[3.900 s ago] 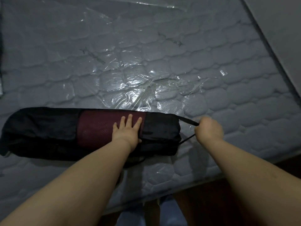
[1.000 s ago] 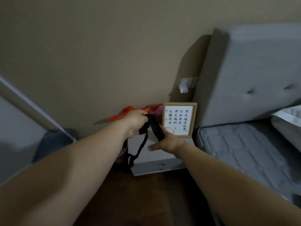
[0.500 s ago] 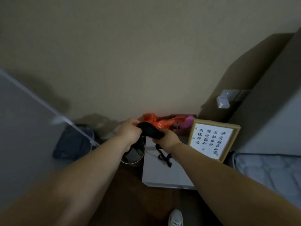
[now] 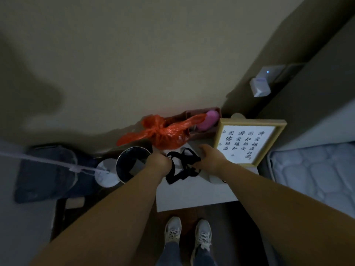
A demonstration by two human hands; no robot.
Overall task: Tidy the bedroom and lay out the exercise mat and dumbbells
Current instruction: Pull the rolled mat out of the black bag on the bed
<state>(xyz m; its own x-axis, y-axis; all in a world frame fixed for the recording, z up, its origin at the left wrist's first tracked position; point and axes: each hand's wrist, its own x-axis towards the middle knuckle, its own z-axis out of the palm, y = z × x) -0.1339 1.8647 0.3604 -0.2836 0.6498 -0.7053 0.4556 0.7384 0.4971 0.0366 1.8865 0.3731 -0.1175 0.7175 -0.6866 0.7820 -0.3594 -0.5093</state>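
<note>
I'm standing at the white bedside cabinet (image 4: 192, 194), both arms stretched out over its top. My left hand (image 4: 158, 162) is curled into a fist around one end of the black strap (image 4: 181, 166), and my right hand (image 4: 210, 158) pinches the other end with fingers bent, thumb side up. The strap hangs in a tangled loop between them, its lower part lying on the cabinet top. Behind it sits an orange plastic bag (image 4: 163, 133) (knotted at the top), and a framed calligraphy print (image 4: 247, 143) leans to the right. A round bin (image 4: 130, 164) stands left of the cabinet. My sneakers (image 4: 189, 233) are on the dark floor below, mattress (image 4: 315, 171) at right.
</note>
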